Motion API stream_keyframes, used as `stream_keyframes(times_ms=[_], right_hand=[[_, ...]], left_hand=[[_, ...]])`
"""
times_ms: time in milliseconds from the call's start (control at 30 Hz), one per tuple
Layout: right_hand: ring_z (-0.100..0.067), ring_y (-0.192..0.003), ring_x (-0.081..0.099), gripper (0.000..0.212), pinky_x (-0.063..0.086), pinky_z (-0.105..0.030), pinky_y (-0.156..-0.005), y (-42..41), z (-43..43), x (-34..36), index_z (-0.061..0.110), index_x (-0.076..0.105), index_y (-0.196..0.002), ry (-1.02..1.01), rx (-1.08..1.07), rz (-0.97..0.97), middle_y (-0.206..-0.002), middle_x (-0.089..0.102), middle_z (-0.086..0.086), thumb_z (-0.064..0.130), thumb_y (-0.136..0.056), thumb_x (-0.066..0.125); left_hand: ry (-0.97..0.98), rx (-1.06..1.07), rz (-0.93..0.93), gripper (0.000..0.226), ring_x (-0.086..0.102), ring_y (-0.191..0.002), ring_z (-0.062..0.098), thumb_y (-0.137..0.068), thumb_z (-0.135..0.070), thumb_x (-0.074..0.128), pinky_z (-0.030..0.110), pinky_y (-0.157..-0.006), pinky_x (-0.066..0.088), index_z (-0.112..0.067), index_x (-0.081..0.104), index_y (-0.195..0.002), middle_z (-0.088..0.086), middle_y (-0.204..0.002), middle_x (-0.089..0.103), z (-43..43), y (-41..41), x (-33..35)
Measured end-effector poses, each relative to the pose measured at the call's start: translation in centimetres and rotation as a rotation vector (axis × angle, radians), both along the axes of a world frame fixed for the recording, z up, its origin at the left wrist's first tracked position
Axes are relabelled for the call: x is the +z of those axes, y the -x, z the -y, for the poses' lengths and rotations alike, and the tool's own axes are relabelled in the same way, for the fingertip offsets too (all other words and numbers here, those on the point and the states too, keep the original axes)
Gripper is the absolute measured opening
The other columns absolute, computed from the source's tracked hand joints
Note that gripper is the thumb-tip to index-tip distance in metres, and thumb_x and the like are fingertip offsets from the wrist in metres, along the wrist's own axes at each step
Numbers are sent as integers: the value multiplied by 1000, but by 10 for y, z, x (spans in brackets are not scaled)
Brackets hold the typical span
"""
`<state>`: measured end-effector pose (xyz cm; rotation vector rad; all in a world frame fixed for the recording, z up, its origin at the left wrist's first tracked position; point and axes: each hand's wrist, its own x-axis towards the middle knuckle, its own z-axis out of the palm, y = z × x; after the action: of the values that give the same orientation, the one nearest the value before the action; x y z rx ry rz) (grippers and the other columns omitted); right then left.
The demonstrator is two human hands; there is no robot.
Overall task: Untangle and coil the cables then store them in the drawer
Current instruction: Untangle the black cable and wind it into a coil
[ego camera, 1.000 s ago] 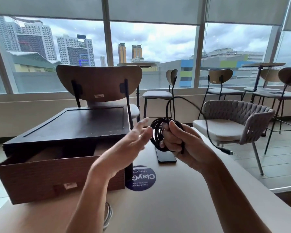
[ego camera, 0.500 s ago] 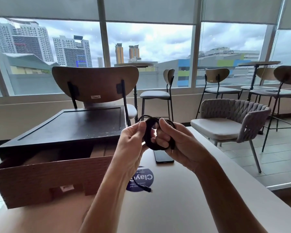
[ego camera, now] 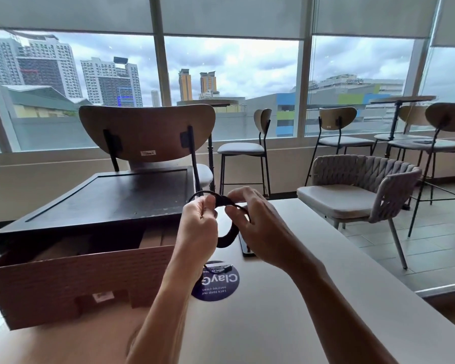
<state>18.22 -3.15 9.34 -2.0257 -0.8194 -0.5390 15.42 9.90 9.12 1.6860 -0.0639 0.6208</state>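
Pale tabletop (ego camera: 286, 324) is seen beneath both forearms, in a room lined with large windows (ego camera: 231, 74). Above it, a black cable (ego camera: 227, 239), wound into a small coil, is held up between the two hands, just right of the open drawer (ego camera: 76, 279) and not inside it. The top of the coil is pinched by the curled fingers of the left hand (ego camera: 199, 227). Its right side is gripped by the right hand (ego camera: 258, 227), whose fingers are bent round the loops. The hands are kept close together, both clamped on the cable. A loose end with a plug (ego camera: 222, 266) is seen below the left hand, over a round dark-blue sticker (ego camera: 216, 286) on the table. A dark phone (ego camera: 244, 249) lies flat, partly hidden behind the coil and right hand. To the left, the brown drawer is pulled out of a dark case (ego camera: 121, 200); its contents cannot be made out. Behind the case a wooden-backed chair (ego camera: 147, 130) is placed, and a grey woven armchair (ego camera: 365, 190) is set off to the right.
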Motion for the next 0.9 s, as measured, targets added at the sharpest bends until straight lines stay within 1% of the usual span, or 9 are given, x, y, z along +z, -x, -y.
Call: stream_keyframes(times_ms=[67, 133, 233, 333, 467, 600, 667, 733, 900], right_hand=[[-6, -88, 58, 14, 38, -6, -72, -2, -3, -1, 13, 59, -102, -19, -58, 79, -100, 59, 4, 21, -103, 48], [-4, -80, 58, 22, 42, -10, -68, -6, -3, -2, 14, 59, -92, -137, -116, 44, -88, 61, 5, 18, -105, 42], [-3, -79, 65, 26, 55, -27, -76, -8, 10, 8, 12, 60, -93, -411, -33, -236, -86, 67, 2, 18, -107, 39], [-14, -96, 69, 26, 57, -34, -83, -9, 23, 16, 9, 57, -110, -467, 86, -516, -103, 70, -3, 31, -106, 43], [-22, -101, 69, 37, 58, -34, -87, -8, 25, 10, 8, 56, -121, -273, 134, -731, -117, 67, -15, 39, -102, 49], [-16, -98, 66, 26, 56, -19, -77, -9, 41, 10, 2, 64, -111, -180, 89, -700, -105, 65, -12, 24, -97, 63], [-15, -86, 68, 25, 59, -29, -82, -10, 52, 11, 6, 67, -106, -14, 12, -665, -94, 68, -7, 24, -89, 73], [-18, -89, 70, 30, 58, -36, -89, -10, 58, 11, 12, 70, -103, 227, -100, -640, -94, 72, -5, 27, -80, 81], [-19, -88, 72, 25, 49, -21, -69, -8, 71, 8, 7, 74, -101, 634, -329, -639, -95, 74, -11, 21, -80, 79]], left_hand=[[-94, 5, 32, 40, 38, -49, 4, -109, -21, 37, 24, -52, 34, -17, 54, -72, -14, -51, 45, 0, -1, -3], [-220, 15, 82, 39, 37, -50, 7, -108, -24, 38, 32, -53, 35, -17, 51, -72, -13, -51, 44, -1, 0, -5], [-390, 68, 151, 38, 38, -50, 5, -108, -27, 38, 28, -53, 37, -19, 52, -74, -16, -53, 49, 1, 2, -8], [-398, 72, 215, 39, 39, -51, 6, -107, -36, 38, 32, -53, 39, -20, 54, -76, -17, -55, 48, 6, 5, -6], [-360, 103, 277, 35, 45, -50, 5, -104, -43, 42, 34, -49, 46, -23, 57, -79, -16, -57, 55, 13, 8, -3], [-342, 166, 336, 33, 46, -50, 4, -104, -38, 46, 14, -49, 34, -28, 53, -74, -19, -56, 54, 7, 10, 0], [-336, 179, 341, 33, 45, -49, 4, -103, -42, 46, 14, -50, 33, -30, 51, -72, -15, -54, 51, 2, 8, 0], [-338, 185, 337, 34, 44, -49, 4, -101, -46, 45, 14, -50, 34, -30, 51, -72, -13, -53, 48, 0, 8, -1], [-329, 175, 327, 35, 47, -48, 4, -97, -52, 43, 15, -50, 35, -31, 50, -71, -14, -51, 51, -1, 9, 1]])
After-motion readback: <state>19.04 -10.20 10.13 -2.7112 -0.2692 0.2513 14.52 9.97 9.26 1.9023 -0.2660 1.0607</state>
